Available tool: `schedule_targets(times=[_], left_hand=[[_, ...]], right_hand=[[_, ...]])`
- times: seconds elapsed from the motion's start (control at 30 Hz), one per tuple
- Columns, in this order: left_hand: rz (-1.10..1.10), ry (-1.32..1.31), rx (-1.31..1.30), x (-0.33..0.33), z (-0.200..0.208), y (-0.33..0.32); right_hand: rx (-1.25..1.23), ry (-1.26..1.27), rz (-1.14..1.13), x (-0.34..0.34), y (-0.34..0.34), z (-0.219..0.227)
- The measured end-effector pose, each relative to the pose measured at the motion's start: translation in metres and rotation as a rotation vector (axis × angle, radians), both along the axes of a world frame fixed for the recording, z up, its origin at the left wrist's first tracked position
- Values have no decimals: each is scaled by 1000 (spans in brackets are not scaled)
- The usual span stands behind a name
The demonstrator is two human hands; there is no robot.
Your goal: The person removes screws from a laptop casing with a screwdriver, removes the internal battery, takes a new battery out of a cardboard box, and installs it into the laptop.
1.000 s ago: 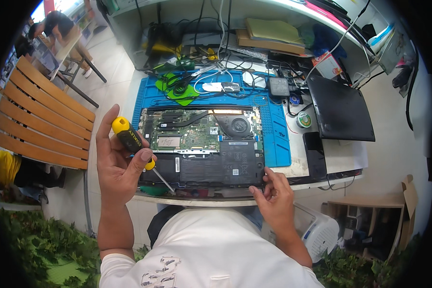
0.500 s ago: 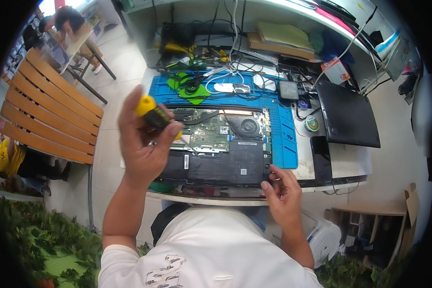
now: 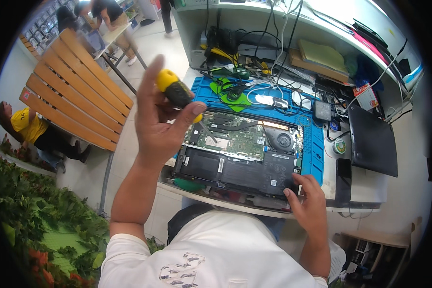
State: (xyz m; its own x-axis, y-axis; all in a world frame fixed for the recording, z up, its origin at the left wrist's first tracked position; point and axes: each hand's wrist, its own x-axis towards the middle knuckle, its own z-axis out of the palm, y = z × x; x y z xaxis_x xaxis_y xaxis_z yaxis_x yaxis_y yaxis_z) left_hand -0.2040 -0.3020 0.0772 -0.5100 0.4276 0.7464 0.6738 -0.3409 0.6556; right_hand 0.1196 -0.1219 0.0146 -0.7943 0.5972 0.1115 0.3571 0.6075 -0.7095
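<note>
The left hand (image 3: 159, 127) grips a yellow-and-black screwdriver (image 3: 178, 95) between thumb and curled fingers, its shaft angled over the opened laptop (image 3: 247, 165) lying partly on a blue mat (image 3: 314, 149); the right hand (image 3: 310, 204), half open, rests fingertips at the laptop's near right corner

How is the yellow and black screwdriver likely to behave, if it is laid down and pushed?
The screwdriver would probably roll, as its thick handle looks rounded. It may feel handle-heavy, since the shaft is much thinner. That shaft looks straight and metallic, so it should stay stiff.
</note>
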Motion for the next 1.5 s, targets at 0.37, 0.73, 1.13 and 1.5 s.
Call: schedule_targets(times=[0.37, 0.73, 1.13, 1.5], left_hand=[[-148, 84, -140, 36, -37, 52], [-197, 177, -152, 54, -62, 80], [-359, 196, -206, 49, -60, 82], [-236, 266, -164, 64, -34, 89]], right_hand=[[195, 43, 170, -39, 2, -2], [167, 87, 122, -28, 6, -5], [125, 71, 91, -23, 10, -1], [217, 537, 108, -71, 26, 57]])
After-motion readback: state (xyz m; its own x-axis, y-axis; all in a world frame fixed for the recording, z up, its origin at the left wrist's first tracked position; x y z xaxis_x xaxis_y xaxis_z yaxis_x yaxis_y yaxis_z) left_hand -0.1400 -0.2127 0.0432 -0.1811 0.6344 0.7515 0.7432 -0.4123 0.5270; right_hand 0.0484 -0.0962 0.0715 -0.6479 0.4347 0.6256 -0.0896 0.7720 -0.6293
